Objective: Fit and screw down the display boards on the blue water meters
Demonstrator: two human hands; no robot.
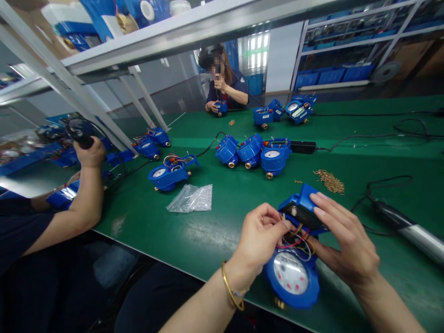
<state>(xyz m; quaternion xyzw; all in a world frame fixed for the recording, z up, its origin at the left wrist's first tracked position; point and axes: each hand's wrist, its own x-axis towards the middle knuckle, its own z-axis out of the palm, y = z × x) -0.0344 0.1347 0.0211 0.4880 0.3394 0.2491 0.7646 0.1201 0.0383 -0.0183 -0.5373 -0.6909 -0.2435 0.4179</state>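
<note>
A blue water meter [292, 277] with a round clear dial lies at the front edge of the green table. Its blue box-shaped housing [305, 203] is tilted up, and red, yellow, white and black wires [300, 240] run between the two parts. My left hand [262, 236] pinches at the wires, fingertips closed beside the housing's open side. Around the right side of the housing is my right hand [343, 236], fingers on top and thumb underneath, holding it up. A brass fitting [279, 303] sticks out at the meter's lower end.
A pile of brass screws [329, 181] lies behind my right hand, near a powered screwdriver [409, 229] with a cord. Several blue meters [274, 157] and a plastic bag [192, 198] of small parts stand farther back. Co-workers sit at left [86, 185] and across [227, 88].
</note>
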